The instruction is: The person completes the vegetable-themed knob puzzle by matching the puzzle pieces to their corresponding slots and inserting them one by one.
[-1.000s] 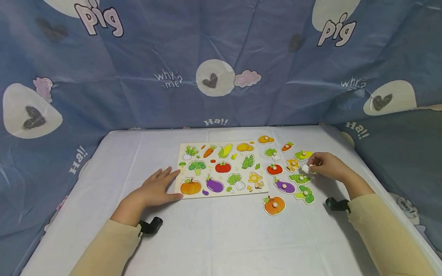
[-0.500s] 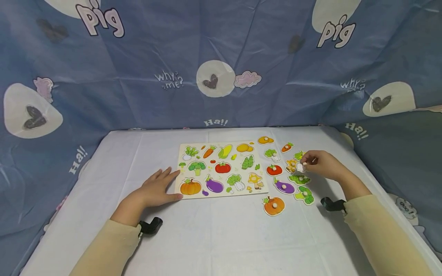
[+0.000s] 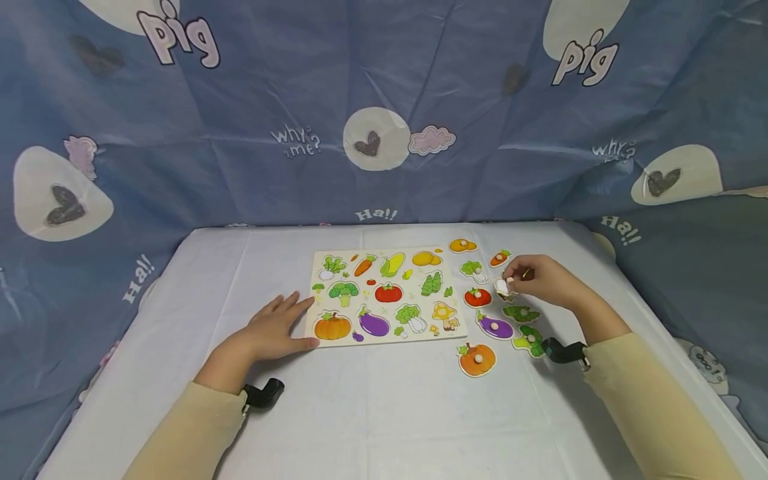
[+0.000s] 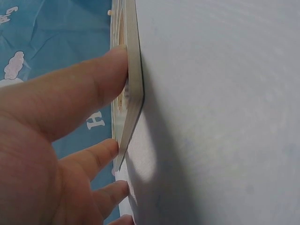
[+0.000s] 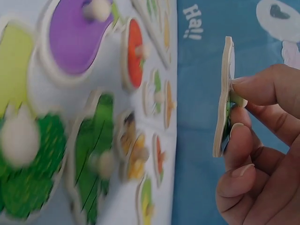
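Observation:
My right hand [image 3: 545, 280] pinches a turnip puzzle piece [image 3: 501, 287], white with green leaves, by its small knob. In the right wrist view that turnip piece [image 5: 224, 101] is seen edge-on, lifted above the table. Below it in the head view, the mushroom piece is mostly covered. My left hand [image 3: 269, 330] lies at the left edge of the wooden puzzle board [image 3: 365, 308], fingers spread. The left thumb [image 4: 105, 77] touches the board's rim in the left wrist view. Printed vegetables, including a turnip at the top left, cover the board.
Right of the board lie several knobbed pieces: pumpkin [image 3: 477, 360], eggplant [image 3: 489, 323], tomato [image 3: 474, 299], bok choy [image 3: 470, 268], potato [image 3: 459, 246], carrot [image 3: 499, 259], pea-green piece [image 3: 515, 313] and broccoli [image 3: 528, 331]. A blue printed cloth [image 3: 384, 187] hangs behind the white table.
My right hand has carried the turnip piece leftward, from beside the corn piece to over the mushroom piece. The left hand and board have stayed in place.

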Available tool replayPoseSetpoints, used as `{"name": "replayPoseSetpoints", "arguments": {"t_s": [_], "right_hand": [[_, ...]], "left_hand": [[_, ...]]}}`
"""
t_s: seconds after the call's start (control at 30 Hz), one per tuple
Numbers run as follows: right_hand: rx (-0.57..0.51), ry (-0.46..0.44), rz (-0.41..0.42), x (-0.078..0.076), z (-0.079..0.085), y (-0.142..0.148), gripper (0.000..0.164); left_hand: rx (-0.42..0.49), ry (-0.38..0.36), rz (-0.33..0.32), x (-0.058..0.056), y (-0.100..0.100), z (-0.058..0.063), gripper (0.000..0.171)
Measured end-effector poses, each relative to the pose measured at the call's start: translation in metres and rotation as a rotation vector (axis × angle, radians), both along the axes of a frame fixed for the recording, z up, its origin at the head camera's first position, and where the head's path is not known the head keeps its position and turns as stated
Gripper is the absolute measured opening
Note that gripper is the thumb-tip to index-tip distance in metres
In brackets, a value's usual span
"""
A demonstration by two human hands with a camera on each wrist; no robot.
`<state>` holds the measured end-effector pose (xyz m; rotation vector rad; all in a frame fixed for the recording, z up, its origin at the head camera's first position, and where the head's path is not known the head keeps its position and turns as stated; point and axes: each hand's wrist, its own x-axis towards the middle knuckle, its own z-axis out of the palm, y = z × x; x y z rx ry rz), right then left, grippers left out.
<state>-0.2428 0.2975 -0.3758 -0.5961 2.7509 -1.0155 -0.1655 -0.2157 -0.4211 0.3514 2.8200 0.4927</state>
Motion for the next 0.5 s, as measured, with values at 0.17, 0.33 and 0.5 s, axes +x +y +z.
{"name": "replayPoseSetpoints", "arguments": {"t_s": [0.17, 0.33, 0.5], "right_hand": [[-0.008, -0.013, 0.026, -0.003, 0.007, -0.019, 0.008], [-0.002, -0.014, 0.044, -0.008, 0.012, -0.04, 0.009], [-0.03, -0.021, 0.095, -0.012, 0.016, -0.06, 0.008]], "left_hand": [[-0.007, 0.007, 0.003, 0.0, 0.0, -0.001, 0.092], [0.0, 0.011, 0.002, 0.0, 0.0, -0.002, 0.091], [0.016, 0.004, 0.002, 0.001, 0.0, 0.0, 0.091]]}}
